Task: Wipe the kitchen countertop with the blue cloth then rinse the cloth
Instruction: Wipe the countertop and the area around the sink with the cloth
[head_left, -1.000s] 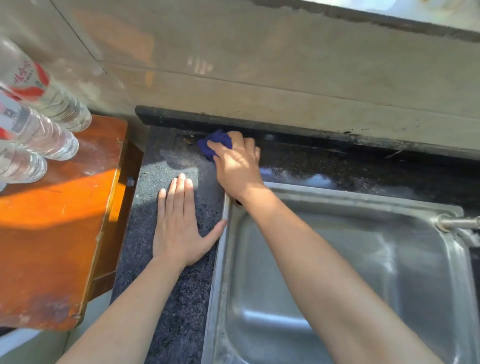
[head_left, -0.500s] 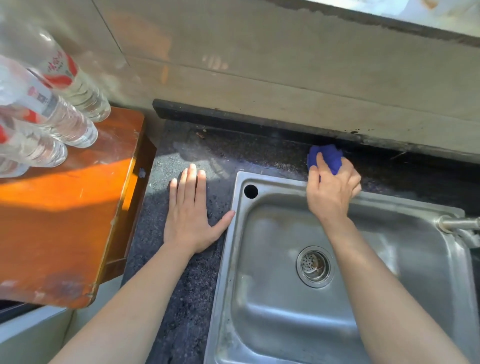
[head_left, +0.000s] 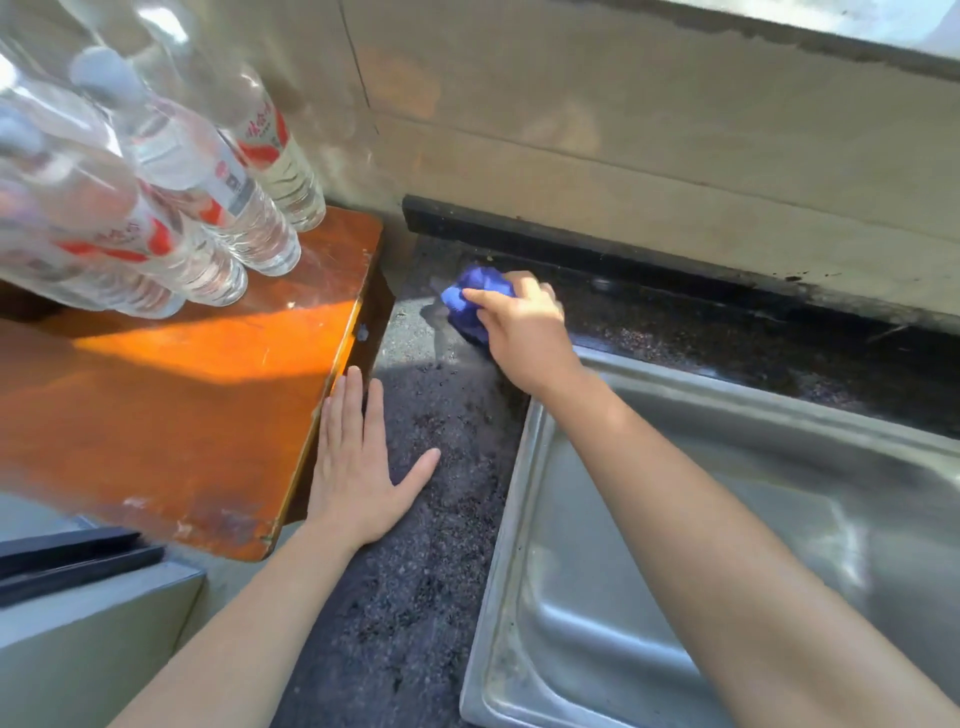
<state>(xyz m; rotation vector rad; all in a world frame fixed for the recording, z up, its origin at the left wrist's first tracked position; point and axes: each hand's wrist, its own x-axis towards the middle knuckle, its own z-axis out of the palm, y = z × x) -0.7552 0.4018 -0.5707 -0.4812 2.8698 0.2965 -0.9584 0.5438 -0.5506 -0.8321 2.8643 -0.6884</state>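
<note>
The right hand (head_left: 524, 332) is closed around the bunched blue cloth (head_left: 472, 301), pressing it onto the dark granite countertop (head_left: 431, 519) by the back ledge, likely for scrubbing force; the left hand (head_left: 358, 467) lies flat and empty, seemingly bracing. A wooden board (head_left: 171, 405) with water bottles (head_left: 208, 197) crowds its left; the steel sink (head_left: 727, 519) sits under the right forearm

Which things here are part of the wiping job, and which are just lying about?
Part of the job:
blue cloth, bunched under the right hand
dark countertop, left hand flat on it
steel sink, for rinsing later

Just lying about:
water bottles
wooden board they stand on
</note>
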